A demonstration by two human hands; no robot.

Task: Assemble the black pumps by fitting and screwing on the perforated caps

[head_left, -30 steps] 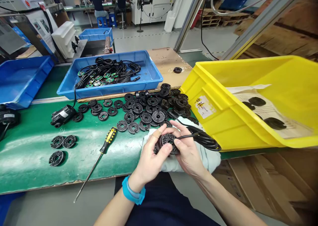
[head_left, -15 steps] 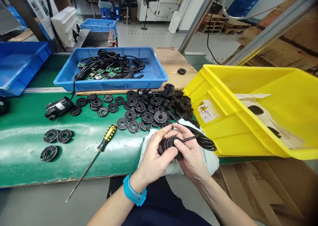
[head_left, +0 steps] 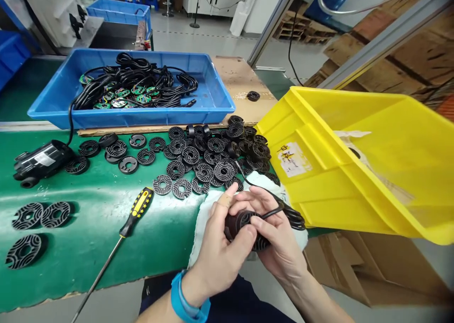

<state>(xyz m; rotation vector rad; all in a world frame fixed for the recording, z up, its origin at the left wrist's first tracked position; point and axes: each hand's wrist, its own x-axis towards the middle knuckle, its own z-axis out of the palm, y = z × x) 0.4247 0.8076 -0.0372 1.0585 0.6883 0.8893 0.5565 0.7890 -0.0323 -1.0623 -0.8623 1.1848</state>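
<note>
Between my two hands is a black round motor housing with a ridged disc-shaped cap at its end and a black cable coming out of it. My left hand wraps around the housing, its thumb pressing on the cap. My right hand grips the other side, thumb also on the cap near the cable. Fingers cover much of the part. A pale blue cloth lies under the hands. Just beyond it, many black ridged ring caps are heaped on the green table.
A screwdriver lies left of my hands, its shaft past the table edge. Farther left are three ring caps and a black pump. A blue tray holds cables and circuit boards. A yellow bin stands at right.
The view has shifted, so the table items appear larger and farther left. Both hands still hold the housing, which looks tilted a little more, with the cap's side edge showing.
</note>
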